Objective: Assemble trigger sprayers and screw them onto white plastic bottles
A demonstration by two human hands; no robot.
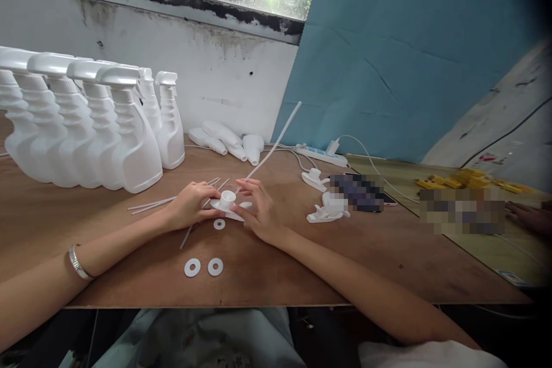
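Both hands on one white spray trigger head, low over the plywood table mid-front. Left hand pinches its left side, right hand closed on the right side, dip tube angling up-right from it. Three white washers lie just in front; spray bottles stand in a row at left.

Nearly everything small here is white — the spray head at mid-frame, the long dip tube rising from it, the three flat washers at lower centre, and the row of trigger spray bottles at the left. The worktop is reddish-brown plywood with a faint grain. A silver bracelet shows at lower left. Behind, a teal-blue panel — and yellow pieces at the far right.
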